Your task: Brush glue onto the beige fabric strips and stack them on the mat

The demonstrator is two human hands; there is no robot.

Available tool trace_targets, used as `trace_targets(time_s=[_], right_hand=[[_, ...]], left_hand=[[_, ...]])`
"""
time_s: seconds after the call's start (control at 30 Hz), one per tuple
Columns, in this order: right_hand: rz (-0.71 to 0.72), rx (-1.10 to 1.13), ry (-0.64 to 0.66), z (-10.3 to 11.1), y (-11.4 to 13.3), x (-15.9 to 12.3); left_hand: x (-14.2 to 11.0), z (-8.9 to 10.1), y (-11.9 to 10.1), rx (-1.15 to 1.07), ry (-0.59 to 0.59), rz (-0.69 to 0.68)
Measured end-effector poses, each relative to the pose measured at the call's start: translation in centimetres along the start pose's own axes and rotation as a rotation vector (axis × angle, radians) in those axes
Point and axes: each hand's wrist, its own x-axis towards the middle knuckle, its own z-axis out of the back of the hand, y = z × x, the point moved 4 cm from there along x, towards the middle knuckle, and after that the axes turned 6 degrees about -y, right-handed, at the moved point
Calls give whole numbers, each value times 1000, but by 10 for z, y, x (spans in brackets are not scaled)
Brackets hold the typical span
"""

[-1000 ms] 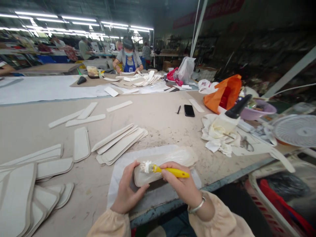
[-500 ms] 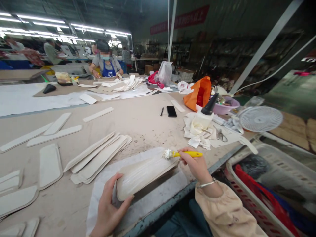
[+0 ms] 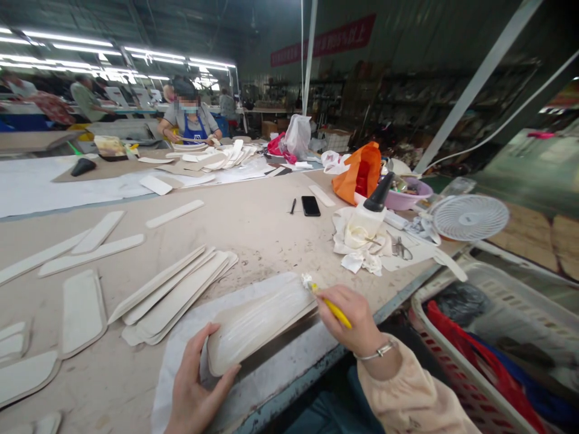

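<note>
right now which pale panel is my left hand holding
The glossy, streaked panel over the white sheet; the left hand holds its end, while the fanned panels lie untouched.

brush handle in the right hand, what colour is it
Yellow; the brush handle shows best in the head view, below the right hand's fingers.

- Strip lights (image 3: pixel 67 38), lit, in rows, 10 to 11 o'clock
- Dark wall (image 3: pixel 416 36), 12 to 2 o'clock; red banner (image 3: pixel 337 44) at 12
- Dim shelves (image 3: pixel 407 93), 1 to 2 o'clock
- Pale slanted post (image 3: pixel 477 87), 2 o'clock
- Green floor (image 3: pixel 520 163), 3 o'clock
- Beige-topped counter (image 3: pixel 253 223), centre; worn blue-grey edge, 4 to 6 o'clock
</note>
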Motion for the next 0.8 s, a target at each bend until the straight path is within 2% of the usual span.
trace_targets(time_s=[0.1,0.2,0.3,0.4,0.5,0.57,0.6,0.67,0.73,0.8], right_hand=[[103,10,137,-15,28,-5],[140,157,181,-20,45,-8],[97,174,62,-9,34,-5],[42,-9,-52,6,15,-3],[40,-50,21,2,18,-5],[32,107,117,-10,32,-8],[-19,228,155,-16,37,-10],[-267,527,158,-25,37,-10],[-621,875,35,-28,21,-9],[-881,1208,-137,-26,-2,-7]], left_hand=[[0,1,-1,-7,-21,2],[0,0,-1,8,-21,8],[-1,0,0,20,-23,8],[-1,0,0,22,-19,-5],[-1,0,-2,34,-1,-35],[0,0,-5,50,4,-53],[0,1,-7,60,4,-60],[1,2,-9,78,1,-65],[2,3,-12,75,6,-67],[1,4,-14,42,19,-57]])
